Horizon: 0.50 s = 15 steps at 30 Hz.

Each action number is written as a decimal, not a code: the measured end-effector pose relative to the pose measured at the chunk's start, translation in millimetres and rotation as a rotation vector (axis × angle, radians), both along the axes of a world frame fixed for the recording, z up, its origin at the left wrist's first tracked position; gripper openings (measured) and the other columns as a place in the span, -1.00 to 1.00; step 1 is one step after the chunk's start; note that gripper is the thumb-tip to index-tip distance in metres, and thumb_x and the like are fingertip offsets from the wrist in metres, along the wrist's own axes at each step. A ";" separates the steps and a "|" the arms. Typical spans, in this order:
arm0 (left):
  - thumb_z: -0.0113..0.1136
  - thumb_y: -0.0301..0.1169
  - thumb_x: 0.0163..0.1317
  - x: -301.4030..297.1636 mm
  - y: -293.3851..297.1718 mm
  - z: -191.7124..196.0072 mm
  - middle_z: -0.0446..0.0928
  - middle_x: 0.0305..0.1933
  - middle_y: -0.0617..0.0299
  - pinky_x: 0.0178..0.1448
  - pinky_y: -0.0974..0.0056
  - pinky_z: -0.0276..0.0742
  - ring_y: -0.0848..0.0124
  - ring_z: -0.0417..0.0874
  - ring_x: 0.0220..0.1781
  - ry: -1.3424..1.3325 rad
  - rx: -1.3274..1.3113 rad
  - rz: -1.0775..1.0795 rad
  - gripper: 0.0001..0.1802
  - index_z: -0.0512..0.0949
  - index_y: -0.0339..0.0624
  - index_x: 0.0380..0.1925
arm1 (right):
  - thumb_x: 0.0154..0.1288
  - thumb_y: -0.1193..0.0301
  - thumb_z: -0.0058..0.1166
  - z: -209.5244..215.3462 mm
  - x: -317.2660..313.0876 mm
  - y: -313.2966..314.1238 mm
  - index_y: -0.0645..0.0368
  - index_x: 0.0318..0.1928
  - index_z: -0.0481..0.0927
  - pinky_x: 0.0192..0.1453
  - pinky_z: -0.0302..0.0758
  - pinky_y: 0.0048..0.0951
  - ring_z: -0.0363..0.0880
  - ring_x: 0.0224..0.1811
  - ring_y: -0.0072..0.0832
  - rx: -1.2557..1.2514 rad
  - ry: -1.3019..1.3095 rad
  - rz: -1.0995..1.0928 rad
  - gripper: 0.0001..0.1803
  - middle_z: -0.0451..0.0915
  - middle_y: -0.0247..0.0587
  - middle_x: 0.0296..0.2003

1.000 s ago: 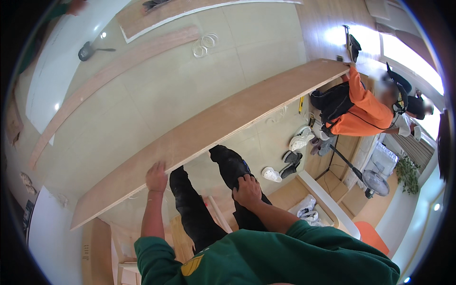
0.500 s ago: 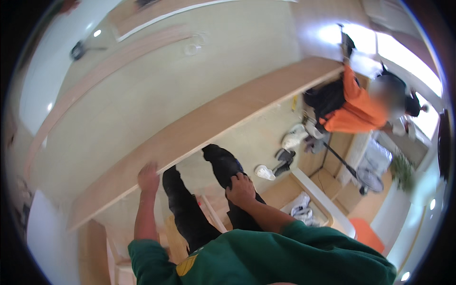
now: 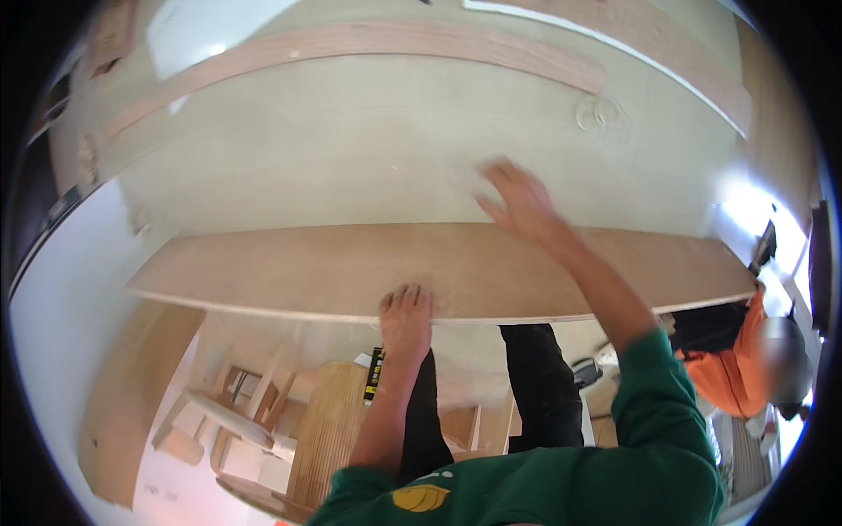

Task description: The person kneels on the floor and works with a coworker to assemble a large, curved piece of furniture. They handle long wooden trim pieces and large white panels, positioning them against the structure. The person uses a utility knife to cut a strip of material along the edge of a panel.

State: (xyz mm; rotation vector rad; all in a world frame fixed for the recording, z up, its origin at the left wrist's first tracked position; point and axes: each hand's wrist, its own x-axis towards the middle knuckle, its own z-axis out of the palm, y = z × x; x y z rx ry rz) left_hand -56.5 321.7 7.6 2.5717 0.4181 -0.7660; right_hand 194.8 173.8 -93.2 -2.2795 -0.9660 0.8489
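A long, pale brown wooden board [image 3: 333, 263] lies crosswise in front of me, over my black-trousered legs. At its near edge, left of the middle, my left hand [image 3: 406, 317] grips it, fingers close together on the top face and thumb out of sight. My right hand [image 3: 524, 203] is lifted near the board's far edge, right of the middle. Its fingers are spread and smeared by motion, with nothing in them.
A narrow wooden strip [image 3: 351, 39] and a white-edged panel [image 3: 667, 44] lie farther off on the pale floor [image 3: 333, 149]. A coil of thin strip [image 3: 602, 114] is nearby. Wooden chairs [image 3: 232, 421] stand lower left. A person in orange [image 3: 724, 377] is at the right.
My view has turned, so the board runs level instead of slanting. My right hand has left my thigh and is raised over the board. My left hand stays at its near edge.
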 end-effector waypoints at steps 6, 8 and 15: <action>0.25 -0.42 0.22 12.5 -0.4 9.2 0.63 0.15 0.17 0.32 -0.01 0.40 0.16 0.58 0.26 0.069 0.003 0.046 -0.67 0.61 -0.08 0.02 | 0.14 0.12 0.37 -160.9 109.5 122.7 0.14 0.34 0.40 0.40 0.35 0.03 0.37 0.38 0.00 -0.076 -0.411 -0.092 -0.21 0.32 0.10 0.37; 0.26 -0.43 0.21 4.4 5.8 4.6 0.63 0.16 0.18 0.33 -0.02 0.40 0.17 0.58 0.28 0.065 -0.013 0.039 -0.65 0.62 -0.05 0.03 | 0.08 0.11 0.43 -170.5 143.1 163.4 0.14 0.45 0.20 0.50 0.13 0.14 0.16 0.48 0.03 -0.181 -0.456 -0.060 0.00 0.15 0.12 0.46; 0.25 -0.46 0.21 16.3 5.2 10.1 0.68 0.10 0.19 0.28 0.04 0.44 0.19 0.64 0.22 0.121 0.051 -0.028 -0.68 0.66 -0.04 -0.01 | 0.09 0.21 0.40 -202.0 117.5 161.7 0.18 0.28 0.50 0.38 0.25 0.23 0.33 0.38 -0.01 -0.300 -0.445 0.100 -0.27 0.47 -0.01 0.27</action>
